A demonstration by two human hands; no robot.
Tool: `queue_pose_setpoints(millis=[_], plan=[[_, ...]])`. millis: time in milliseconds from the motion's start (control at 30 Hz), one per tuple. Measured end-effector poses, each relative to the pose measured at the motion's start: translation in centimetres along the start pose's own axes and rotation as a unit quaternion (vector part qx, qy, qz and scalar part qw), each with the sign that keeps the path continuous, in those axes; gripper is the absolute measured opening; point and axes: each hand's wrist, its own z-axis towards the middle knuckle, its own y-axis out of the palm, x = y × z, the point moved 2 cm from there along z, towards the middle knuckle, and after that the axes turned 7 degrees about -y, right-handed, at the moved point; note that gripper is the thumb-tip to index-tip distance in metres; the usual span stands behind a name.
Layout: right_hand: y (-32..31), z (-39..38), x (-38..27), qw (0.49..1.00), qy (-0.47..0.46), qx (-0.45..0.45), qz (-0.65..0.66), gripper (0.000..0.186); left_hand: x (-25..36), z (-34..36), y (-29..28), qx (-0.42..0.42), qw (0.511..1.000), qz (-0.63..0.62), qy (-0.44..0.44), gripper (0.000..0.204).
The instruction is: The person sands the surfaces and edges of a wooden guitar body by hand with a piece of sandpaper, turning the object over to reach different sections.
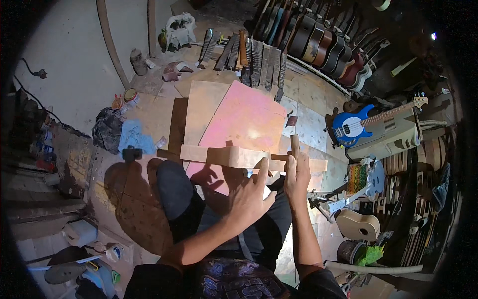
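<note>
A long pale wooden piece (pixel 234 157) with a curved bulge along its side lies crosswise in front of me, over a pink-painted board (pixel 244 112). My left hand (pixel 247 194) is at its near side, thumb and index finger apart; the index fingertip reaches the wood's edge. Toward the right end of the piece, my right hand (pixel 297 174) has its fingers closed around a short, narrow wooden block (pixel 295 144) standing upright. Part of that block is hidden by the fingers.
Saws and rasp-like tools (pixel 259 62) lie beyond the boards. Several guitars (pixel 318 42) stand in a row behind them. At right are a blue bass guitar (pixel 352 127) and an unfinished guitar body (pixel 358 225). A blue cloth (pixel 135 138) lies on the left.
</note>
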Motion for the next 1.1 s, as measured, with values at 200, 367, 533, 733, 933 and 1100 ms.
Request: queue_pose_setpoints(millis=[200, 367, 533, 733, 933, 1100], plan=[[0.1, 0.2, 0.1, 0.998, -0.039, 0.044, 0.016, 0.037, 0.8, -1.2, 0.1, -0.017, 1.0, 0.002, -0.007, 0.091], [0.1, -0.1, 0.5, 1.0, -0.011, 0.012, 0.01, 0.051, 0.7, -1.5, 0.2, -0.008, 1.0, 0.024, -0.003, 0.091], [0.0, 0.1, -0.2, 0.999, -0.026, 0.013, 0.02, 0.05, 0.4, -0.8, -0.1, -0.017, 0.999, 0.03, -0.016, 0.09], [0.0, -0.2, -0.2, 1.0, -0.011, 0.016, 0.016, 0.049, -0.5, 0.1, 0.4, 0.077, 0.996, 0.018, 0.044, 0.086], [0.0, 0.1, 0.6, 0.998, -0.021, 0.031, 0.045, 0.046, -2.0, -0.9, -0.4, 0.192, 0.969, -0.013, 0.156, 0.058], [0.3, 0.6, 3.8, 0.995, 0.001, 0.04, 0.087, 0.04, -3.2, 1.0, -3.6, 0.431, 0.884, -0.035, 0.179, 0.08]])
